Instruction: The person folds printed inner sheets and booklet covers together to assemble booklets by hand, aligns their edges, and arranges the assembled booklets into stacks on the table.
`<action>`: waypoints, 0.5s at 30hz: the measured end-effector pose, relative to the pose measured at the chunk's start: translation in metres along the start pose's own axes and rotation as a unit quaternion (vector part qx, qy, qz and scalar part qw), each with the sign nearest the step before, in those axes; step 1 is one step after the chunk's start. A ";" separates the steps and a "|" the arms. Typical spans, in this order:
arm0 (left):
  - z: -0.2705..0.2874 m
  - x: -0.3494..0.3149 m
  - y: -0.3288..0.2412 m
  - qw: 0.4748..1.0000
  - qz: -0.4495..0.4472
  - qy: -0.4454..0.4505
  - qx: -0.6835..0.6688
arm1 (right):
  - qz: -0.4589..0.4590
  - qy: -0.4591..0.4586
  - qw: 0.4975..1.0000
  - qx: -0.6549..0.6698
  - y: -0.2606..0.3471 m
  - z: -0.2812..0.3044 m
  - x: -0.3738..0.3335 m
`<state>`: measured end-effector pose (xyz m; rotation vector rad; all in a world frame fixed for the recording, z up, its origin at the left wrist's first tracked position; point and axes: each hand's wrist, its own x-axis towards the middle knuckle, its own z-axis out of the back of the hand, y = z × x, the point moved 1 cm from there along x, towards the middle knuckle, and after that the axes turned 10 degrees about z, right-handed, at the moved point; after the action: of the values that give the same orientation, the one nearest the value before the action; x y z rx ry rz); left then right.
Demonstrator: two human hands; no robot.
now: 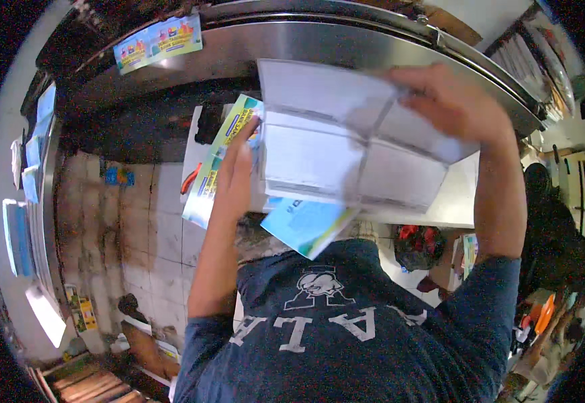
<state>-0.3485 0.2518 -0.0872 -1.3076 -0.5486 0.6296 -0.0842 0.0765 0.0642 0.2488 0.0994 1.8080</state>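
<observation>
A large white printed sheet (312, 158) with several panels spreads in front of me, its right part raised and blurred. My right hand (443, 101) has its fingers closed on the upper right edge of this sheet. At the sheet's left edge my left hand (237, 171) holds its fingers stretched out, resting along a yellow-green and blue printed cover (208, 185). A light-blue printed paper (306, 225) pokes out from beneath the sheet towards my chest. Part of the work surface lies hidden under the papers.
Behind the papers runs a shiny metal machine edge (238, 50), with a colourful printed card (158, 43) lying on it. Stacked papers (30, 161) stand on the left. A red-handled tool (190, 180) is beside the cover. Another stack of sheets (517, 64) sits at the far right.
</observation>
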 end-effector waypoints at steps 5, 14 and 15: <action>-0.031 0.012 0.009 0.946 -0.052 0.057 0.316 | -0.183 -0.035 0.982 -0.021 -0.051 0.019 -0.015; -0.022 0.017 -0.010 0.880 -0.074 0.059 0.466 | -0.283 -0.141 0.948 -0.039 -0.058 0.049 -0.076; -0.022 0.022 -0.013 0.860 -0.070 0.071 0.500 | -0.292 -0.159 0.943 -0.032 -0.059 0.059 -0.079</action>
<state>-0.3161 0.2494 -0.0780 -0.3118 -0.1262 0.5625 0.0025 0.0110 0.1003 0.4146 -0.1079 1.1616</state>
